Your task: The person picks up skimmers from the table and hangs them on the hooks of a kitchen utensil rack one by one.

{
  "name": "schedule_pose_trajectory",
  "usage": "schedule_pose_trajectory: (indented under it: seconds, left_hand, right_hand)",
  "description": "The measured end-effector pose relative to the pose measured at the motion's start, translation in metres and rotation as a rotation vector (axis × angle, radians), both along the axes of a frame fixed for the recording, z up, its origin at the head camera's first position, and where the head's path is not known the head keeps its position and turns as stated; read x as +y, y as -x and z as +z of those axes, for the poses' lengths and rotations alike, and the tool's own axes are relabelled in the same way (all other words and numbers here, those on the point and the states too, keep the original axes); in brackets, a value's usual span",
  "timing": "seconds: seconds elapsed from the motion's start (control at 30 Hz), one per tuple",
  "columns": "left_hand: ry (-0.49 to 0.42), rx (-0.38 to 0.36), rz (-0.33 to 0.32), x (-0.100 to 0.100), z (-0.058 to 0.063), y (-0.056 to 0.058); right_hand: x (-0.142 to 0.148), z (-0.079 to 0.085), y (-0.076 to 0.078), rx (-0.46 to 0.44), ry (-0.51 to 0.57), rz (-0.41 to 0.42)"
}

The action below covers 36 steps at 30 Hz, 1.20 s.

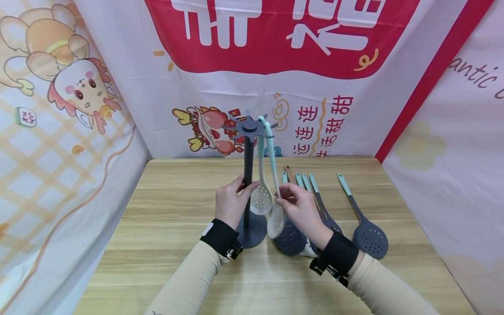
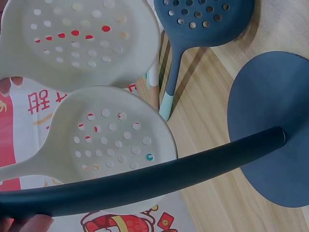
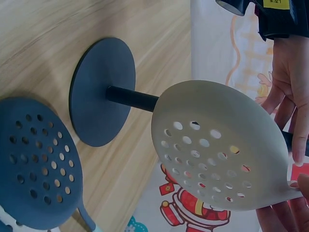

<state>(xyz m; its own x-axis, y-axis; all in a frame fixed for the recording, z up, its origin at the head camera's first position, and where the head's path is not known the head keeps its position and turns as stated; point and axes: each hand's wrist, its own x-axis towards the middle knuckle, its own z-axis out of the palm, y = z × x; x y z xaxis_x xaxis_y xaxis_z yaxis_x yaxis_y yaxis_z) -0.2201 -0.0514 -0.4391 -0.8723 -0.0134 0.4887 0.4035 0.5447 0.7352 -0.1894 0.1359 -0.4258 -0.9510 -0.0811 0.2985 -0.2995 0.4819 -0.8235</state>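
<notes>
A dark utensil stand [image 1: 248, 162] stands upright on the table, with hooked arms around its top. My left hand [image 1: 232, 197] grips its pole [image 2: 145, 181] partway down. From one arm hangs a cream skimmer [image 1: 261, 200] with a mint handle. Right of it, my right hand [image 1: 301, 208] pinches a second cream skimmer [image 3: 217, 150] by the neck just above its perforated head. This one's mint handle end [image 1: 268, 126] is up at the stand's hooks; I cannot tell whether it is hooked on. The right wrist view shows its head in front of the pole.
Right of the stand lie several mint-handled utensils, among them a dark skimmer [image 1: 290, 239], partly behind my right hand. Another dark skimmer [image 1: 371, 238] lies apart at the far right. A brown handle end [image 1: 288, 170] shows among them. A printed cloth [image 1: 138, 87] backs the table [image 1: 177, 192].
</notes>
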Motion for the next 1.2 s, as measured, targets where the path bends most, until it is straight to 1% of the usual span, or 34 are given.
schedule_pose_trajectory:
  seconds: [0.23, 0.43, 0.63, 0.93, 1.03, 1.2]
  left_hand:
    - [0.008, 0.003, -0.001, -0.001, -0.002, 0.0]
    - [0.014, 0.03, 0.008, -0.001, -0.003, 0.0]
    - [0.019, 0.042, 0.005, 0.0, -0.004, 0.001]
    - [0.076, 0.081, 0.019, -0.001, -0.007, 0.002]
    - [0.08, 0.077, 0.022, 0.0, -0.007, 0.002]
    - [0.076, 0.079, 0.019, 0.0, -0.006, 0.003]
  right_hand:
    - [-0.003, -0.007, 0.004, 0.007, 0.017, 0.014]
    - [-0.004, -0.008, 0.006, -0.011, 0.015, 0.008]
    - [-0.002, -0.01, 0.009, -0.018, 0.003, 0.006]
    - [0.0, -0.013, 0.014, -0.023, 0.017, 0.001]
    - [0.001, -0.013, 0.015, -0.035, 0.031, 0.007]
    - [0.002, -0.013, 0.016, -0.067, 0.073, 0.039]
